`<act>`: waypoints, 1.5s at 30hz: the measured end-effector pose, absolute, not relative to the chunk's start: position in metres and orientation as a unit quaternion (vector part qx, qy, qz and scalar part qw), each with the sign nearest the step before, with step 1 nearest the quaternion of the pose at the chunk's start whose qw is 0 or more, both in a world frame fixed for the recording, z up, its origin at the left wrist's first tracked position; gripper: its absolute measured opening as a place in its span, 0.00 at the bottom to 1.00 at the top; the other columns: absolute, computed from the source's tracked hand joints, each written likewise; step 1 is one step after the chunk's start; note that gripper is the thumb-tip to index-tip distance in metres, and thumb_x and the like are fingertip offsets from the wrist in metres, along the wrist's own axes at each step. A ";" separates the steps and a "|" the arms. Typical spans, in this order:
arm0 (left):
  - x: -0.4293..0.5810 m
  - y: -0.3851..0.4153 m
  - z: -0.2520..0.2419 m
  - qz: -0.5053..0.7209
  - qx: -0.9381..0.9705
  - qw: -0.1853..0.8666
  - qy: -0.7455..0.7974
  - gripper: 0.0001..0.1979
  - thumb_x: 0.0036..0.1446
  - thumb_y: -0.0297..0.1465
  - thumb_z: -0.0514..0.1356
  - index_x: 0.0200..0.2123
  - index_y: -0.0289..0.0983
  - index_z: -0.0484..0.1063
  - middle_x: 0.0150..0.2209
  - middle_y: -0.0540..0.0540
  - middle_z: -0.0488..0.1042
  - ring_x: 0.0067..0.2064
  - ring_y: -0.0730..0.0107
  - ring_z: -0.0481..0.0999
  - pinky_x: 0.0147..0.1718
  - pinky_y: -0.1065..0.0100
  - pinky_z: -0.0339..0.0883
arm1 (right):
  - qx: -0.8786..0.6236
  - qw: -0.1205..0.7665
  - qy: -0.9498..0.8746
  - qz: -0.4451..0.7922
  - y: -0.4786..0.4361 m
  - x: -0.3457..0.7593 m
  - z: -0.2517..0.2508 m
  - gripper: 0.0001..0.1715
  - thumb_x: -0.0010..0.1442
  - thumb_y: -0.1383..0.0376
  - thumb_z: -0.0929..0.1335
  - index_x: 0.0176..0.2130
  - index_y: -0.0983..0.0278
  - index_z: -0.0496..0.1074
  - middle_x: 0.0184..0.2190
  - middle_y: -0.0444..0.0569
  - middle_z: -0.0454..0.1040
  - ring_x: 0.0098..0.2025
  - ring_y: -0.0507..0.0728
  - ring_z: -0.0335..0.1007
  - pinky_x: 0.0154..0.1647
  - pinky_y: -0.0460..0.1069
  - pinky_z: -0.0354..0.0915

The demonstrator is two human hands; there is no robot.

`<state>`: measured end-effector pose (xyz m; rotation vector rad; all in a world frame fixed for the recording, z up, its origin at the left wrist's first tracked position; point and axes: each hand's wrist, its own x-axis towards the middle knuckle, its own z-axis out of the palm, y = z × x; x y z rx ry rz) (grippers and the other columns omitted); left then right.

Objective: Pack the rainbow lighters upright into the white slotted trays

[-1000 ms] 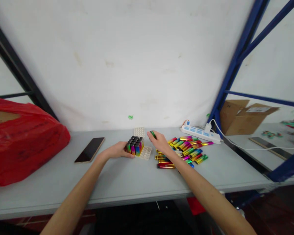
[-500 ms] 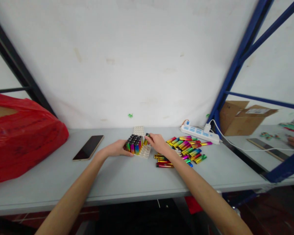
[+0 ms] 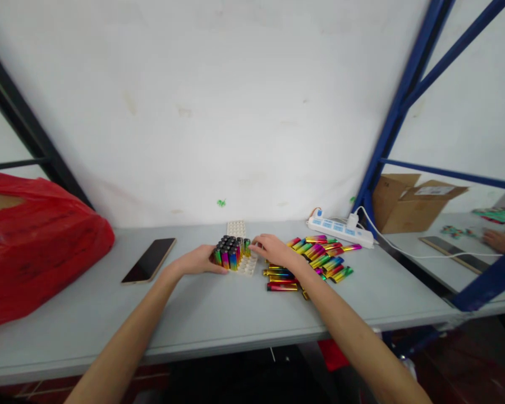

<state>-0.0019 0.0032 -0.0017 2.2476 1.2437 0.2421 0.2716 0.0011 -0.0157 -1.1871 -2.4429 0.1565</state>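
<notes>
A block of shiny rainbow-coloured lighters [image 3: 226, 255] with black tops stands upright in a white holed tray [image 3: 247, 266]. My left hand [image 3: 202, 259] wraps the block's left side, thumb along the front and the other fingers hidden behind it. At the block's right edge, a single lighter [image 3: 247, 247] stands in the tray. My right hand [image 3: 270, 248] is just right of it, fingertips close to or touching it, with fingers slightly apart and nothing seen between them. A loose pile of similar lighters [image 3: 326, 259] lies to the right, partly behind my right forearm.
A second white holed tray [image 3: 236, 228] lies by the wall. A phone [image 3: 150, 260] lies on the left, near a red plastic bag [image 3: 42, 241]. A white power strip [image 3: 340, 231] with a cable is at back right. Beyond the blue frame [image 3: 387, 118] are a cardboard box [image 3: 412, 205] and another person's hand [image 3: 500, 240].
The lighter that my right hand held above the tray now stands at the block's right edge. My right fingers have loosened around it. My left hand keeps its hold. The view has shifted slightly.
</notes>
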 end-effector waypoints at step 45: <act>-0.003 0.006 -0.003 0.081 0.839 0.267 0.468 0.30 0.41 0.52 0.66 0.42 0.37 0.74 0.36 0.49 0.77 0.39 0.60 0.74 0.35 0.69 0.65 | -0.485 0.444 -0.736 0.160 0.028 0.287 -0.032 0.14 0.63 0.61 0.64 0.48 0.64 0.65 0.37 0.49 0.71 0.33 0.52 0.69 0.36 0.48 0.66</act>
